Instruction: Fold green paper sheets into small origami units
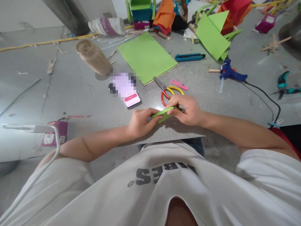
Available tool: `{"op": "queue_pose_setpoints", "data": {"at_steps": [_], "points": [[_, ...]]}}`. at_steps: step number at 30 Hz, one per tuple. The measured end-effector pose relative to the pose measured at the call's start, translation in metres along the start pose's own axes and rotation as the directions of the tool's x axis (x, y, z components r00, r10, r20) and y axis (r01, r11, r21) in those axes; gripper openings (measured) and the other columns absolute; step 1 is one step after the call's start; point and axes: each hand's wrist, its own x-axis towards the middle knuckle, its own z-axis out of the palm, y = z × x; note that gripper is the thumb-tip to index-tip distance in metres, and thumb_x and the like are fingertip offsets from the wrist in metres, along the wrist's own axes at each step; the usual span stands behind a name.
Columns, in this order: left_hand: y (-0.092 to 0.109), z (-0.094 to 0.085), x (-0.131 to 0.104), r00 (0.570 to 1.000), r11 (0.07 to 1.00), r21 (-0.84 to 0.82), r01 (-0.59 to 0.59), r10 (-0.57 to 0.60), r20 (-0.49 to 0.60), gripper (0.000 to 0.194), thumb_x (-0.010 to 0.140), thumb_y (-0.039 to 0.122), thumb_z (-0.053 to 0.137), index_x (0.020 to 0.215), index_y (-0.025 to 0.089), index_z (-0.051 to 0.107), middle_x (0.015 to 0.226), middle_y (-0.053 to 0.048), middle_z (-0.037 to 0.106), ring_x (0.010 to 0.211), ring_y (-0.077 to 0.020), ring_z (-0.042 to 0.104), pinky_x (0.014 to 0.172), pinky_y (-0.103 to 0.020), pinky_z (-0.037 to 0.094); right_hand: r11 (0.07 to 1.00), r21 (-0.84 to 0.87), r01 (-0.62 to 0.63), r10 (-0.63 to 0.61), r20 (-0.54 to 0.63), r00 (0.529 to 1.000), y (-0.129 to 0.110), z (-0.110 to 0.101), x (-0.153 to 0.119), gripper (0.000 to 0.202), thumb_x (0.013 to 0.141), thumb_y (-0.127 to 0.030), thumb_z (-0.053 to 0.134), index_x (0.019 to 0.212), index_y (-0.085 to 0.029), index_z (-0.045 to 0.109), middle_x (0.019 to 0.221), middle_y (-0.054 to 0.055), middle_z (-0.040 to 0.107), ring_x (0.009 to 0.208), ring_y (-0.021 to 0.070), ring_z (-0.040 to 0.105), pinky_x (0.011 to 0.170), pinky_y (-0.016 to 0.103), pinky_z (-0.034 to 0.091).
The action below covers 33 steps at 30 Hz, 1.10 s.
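A small stack of folded green paper (166, 112) is held between both hands, just over the front edge of the table. My left hand (143, 123) pinches its left end between thumb and fingers. At the other end, my right hand (187, 110) grips it, thumb below and fingers curled on top. Scissors (168, 89) with red and yellow handles lie right behind my right hand. Beyond them is a pink flat strip (179, 84). To the left rests a phone (132, 100) with its screen lit. Farther back lie large green paper sheets (148, 56).
A blue utility knife (190, 57) lies behind the sheets. On the right are a blue glue gun (231, 72) with its cord and teal-handled pliers (285, 86). A tan bottle (94, 58) stands at left; folded green paper (213, 34) and orange paper pieces (164, 15) crowd the back.
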Motion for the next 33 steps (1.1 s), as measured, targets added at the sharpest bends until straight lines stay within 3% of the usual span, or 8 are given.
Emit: {"op": "queue_pose_setpoints", "data": {"at_steps": [4, 8, 10, 16, 20, 28, 33], "points": [[-0.012, -0.002, 0.004, 0.975, 0.976, 0.054, -0.212, 0.215, -0.059, 0.027, 0.11, 0.054, 0.088, 0.103, 0.027, 0.088, 0.097, -0.009, 0.092, 0.082, -0.0256, 0.077, 0.088, -0.042, 0.061, 0.969, -0.112, 0.22, -0.223, -0.016, 0.975, 0.005, 0.002, -0.003, 0.028, 0.128, -0.054, 0.078, 0.118, -0.028, 0.081, 0.099, 0.003, 0.087, 0.09, 0.0217, 0.08, 0.083, 0.037, 0.059], [-0.034, 0.004, 0.007, 0.914, 0.92, 0.113, -0.376, 0.388, -0.115, 0.016, 0.116, 0.044, 0.083, 0.117, 0.029, 0.079, 0.11, -0.007, 0.089, 0.098, -0.027, 0.081, 0.103, -0.047, 0.065, 0.95, -0.229, 0.212, -0.191, 0.108, 0.976, 0.017, 0.002, -0.008, 0.033, 0.131, -0.057, 0.071, 0.123, -0.026, 0.081, 0.108, 0.007, 0.09, 0.096, 0.0245, 0.082, 0.086, 0.039, 0.058], [-0.046, 0.011, 0.006, 0.908, 0.919, 0.035, -0.392, 0.392, -0.149, 0.013, 0.119, 0.035, 0.078, 0.13, 0.03, 0.072, 0.123, -0.007, 0.085, 0.109, -0.0251, 0.081, 0.1, -0.042, 0.067, 0.939, -0.301, 0.166, -0.116, 0.174, 0.978, 0.023, 0.005, -0.01, 0.046, 0.133, -0.063, 0.061, 0.125, -0.023, 0.082, 0.11, 0.01, 0.09, 0.097, 0.0267, 0.08, 0.086, 0.04, 0.056], [-0.066, 0.026, 0.0, 0.907, 0.906, -0.119, -0.406, 0.384, -0.172, 0.048, 0.121, 0.028, 0.071, 0.162, 0.041, 0.05, 0.144, -0.007, 0.071, 0.135, -0.0234, 0.077, 0.11, -0.039, 0.071, 0.944, -0.33, -0.022, 0.116, 0.269, 0.956, 0.023, 0.022, -0.011, 0.073, 0.133, -0.078, 0.037, 0.141, -0.019, 0.079, 0.122, 0.018, 0.09, 0.105, 0.0331, 0.078, 0.092, 0.044, 0.055], [-0.067, 0.025, -0.002, 0.92, 0.91, -0.15, -0.386, 0.368, -0.131, 0.063, 0.117, 0.028, 0.075, 0.167, 0.045, 0.042, 0.15, -0.007, 0.067, 0.141, -0.0251, 0.074, 0.113, -0.041, 0.07, 0.941, -0.337, 0.018, 0.091, 0.303, 0.949, 0.021, 0.026, -0.014, 0.072, 0.132, -0.077, 0.039, 0.152, -0.018, 0.075, 0.131, 0.02, 0.09, 0.112, 0.0365, 0.079, 0.098, 0.048, 0.056], [-0.059, 0.026, -0.006, 0.933, 0.925, -0.137, -0.354, 0.341, -0.113, 0.076, 0.103, 0.022, 0.079, 0.165, 0.041, 0.04, 0.148, -0.007, 0.066, 0.14, -0.0273, 0.073, 0.116, -0.045, 0.07, 0.902, -0.414, 0.122, 0.024, 0.329, 0.944, 0.018, 0.02, -0.02, 0.056, 0.13, -0.059, 0.056, 0.169, -0.021, 0.068, 0.146, 0.021, 0.088, 0.13, 0.0405, 0.083, 0.106, 0.054, 0.061], [-0.059, 0.025, -0.006, 0.918, 0.909, -0.131, -0.395, 0.384, -0.101, 0.081, 0.101, 0.021, 0.079, 0.168, 0.041, 0.04, 0.15, -0.008, 0.064, 0.142, -0.0286, 0.072, 0.119, -0.047, 0.069, 0.904, -0.409, 0.127, 0.017, 0.332, 0.943, 0.015, 0.015, -0.02, 0.071, 0.129, -0.072, 0.054, 0.177, -0.021, 0.065, 0.153, 0.022, 0.086, 0.139, 0.0416, 0.082, 0.114, 0.057, 0.062]]}}
